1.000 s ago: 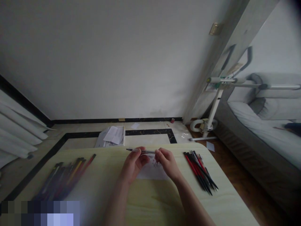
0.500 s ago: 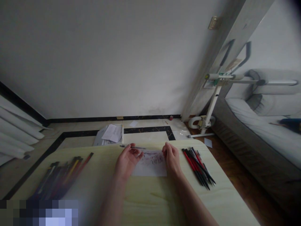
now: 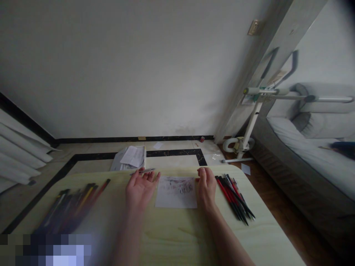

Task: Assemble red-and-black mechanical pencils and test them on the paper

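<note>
My left hand (image 3: 141, 188) is turned palm up at the left of the paper, with a slim grey pen (image 3: 144, 171) held at its fingertips. A white sheet of paper (image 3: 174, 201) lies on the table, its upper part covered in dark, short strokes. Beside the sheet's right edge is my right hand (image 3: 206, 186), its fingers curled inward; whatever they may hold is hidden. Just right of that hand lies a bunch of red and black pens or brushes (image 3: 234, 197).
On the left of the pale wooden table (image 3: 172, 240) sits a blurred bundle of pens or brushes (image 3: 74, 207). Beyond the far edge, papers (image 3: 132, 157) rest in a box on the floor. White exercise equipment (image 3: 251, 125) and a grey sofa (image 3: 299, 170) stand at the right.
My left hand has moved left with the pen, away from the paper, and turned further palm up. My right hand has shifted slightly right, off the sheet's edge.
</note>
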{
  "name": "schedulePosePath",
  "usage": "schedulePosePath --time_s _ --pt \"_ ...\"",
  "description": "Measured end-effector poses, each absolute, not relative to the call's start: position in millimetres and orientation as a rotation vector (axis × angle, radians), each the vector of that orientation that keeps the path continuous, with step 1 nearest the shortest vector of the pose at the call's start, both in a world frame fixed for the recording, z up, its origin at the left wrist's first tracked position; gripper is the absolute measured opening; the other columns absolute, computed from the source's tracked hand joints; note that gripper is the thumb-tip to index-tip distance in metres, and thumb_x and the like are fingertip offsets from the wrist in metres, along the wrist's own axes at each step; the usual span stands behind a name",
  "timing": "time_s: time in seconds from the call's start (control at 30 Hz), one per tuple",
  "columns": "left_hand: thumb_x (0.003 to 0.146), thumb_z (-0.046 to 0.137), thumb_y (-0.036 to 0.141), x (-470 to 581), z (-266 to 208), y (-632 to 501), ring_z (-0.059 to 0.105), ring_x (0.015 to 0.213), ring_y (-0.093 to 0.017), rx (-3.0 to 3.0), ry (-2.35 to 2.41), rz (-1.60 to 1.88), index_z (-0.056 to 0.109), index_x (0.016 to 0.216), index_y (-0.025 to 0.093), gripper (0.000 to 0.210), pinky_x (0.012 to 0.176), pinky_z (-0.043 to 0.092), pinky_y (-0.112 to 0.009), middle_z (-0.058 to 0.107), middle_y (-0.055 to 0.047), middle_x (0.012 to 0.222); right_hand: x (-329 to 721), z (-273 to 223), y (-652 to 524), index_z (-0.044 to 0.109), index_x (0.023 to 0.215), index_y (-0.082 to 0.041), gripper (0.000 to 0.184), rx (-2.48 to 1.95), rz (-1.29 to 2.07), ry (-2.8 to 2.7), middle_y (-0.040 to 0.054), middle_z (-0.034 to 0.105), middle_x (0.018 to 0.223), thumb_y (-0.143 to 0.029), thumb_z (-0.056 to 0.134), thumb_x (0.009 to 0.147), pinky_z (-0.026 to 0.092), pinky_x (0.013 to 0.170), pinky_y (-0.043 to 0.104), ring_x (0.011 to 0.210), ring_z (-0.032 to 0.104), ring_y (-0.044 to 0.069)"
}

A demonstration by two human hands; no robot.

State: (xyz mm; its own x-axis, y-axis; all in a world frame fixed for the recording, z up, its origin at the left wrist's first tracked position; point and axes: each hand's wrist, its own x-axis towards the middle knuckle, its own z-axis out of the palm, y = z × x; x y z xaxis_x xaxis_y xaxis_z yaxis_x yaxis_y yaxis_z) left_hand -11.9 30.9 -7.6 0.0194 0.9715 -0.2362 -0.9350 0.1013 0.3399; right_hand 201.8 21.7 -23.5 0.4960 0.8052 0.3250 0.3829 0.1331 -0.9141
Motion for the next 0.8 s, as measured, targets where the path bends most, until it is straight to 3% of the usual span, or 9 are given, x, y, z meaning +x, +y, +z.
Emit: schedulePosePath --time_s 0.37,0.8 --pt "0.076 0.049 0.023 -15.2 -3.0 30.7 0.057 0.081 -0.018 0.063 0.485 1.522 0.060 0.074 0.019 0.012 0.089 0.032 -0.057 0.060 -0.002 0.073 202.2 -25.7 21.7 0.055 0.077 -0.017 0.031 -1.415 0.580 -1.037 0.0035 0.052 0.074 -0.040 0.035 0.085 0.041 0.056 0.024 0.067 0.049 0.016" --pt "0.076 0.049 0.022 -15.3 -1.1 29.8 0.058 0.081 -0.019 0.059 0.501 1.500 0.060 0.074 0.019 0.012 0.088 0.032 -0.059 0.060 -0.001 0.072 202.8 -24.7 21.6 0.055 0.074 -0.017 0.030 -1.432 0.521 -1.065 0.0040 0.055 0.073 -0.039 0.036 0.084 0.039 0.056 0.024 0.068 0.049 0.016"
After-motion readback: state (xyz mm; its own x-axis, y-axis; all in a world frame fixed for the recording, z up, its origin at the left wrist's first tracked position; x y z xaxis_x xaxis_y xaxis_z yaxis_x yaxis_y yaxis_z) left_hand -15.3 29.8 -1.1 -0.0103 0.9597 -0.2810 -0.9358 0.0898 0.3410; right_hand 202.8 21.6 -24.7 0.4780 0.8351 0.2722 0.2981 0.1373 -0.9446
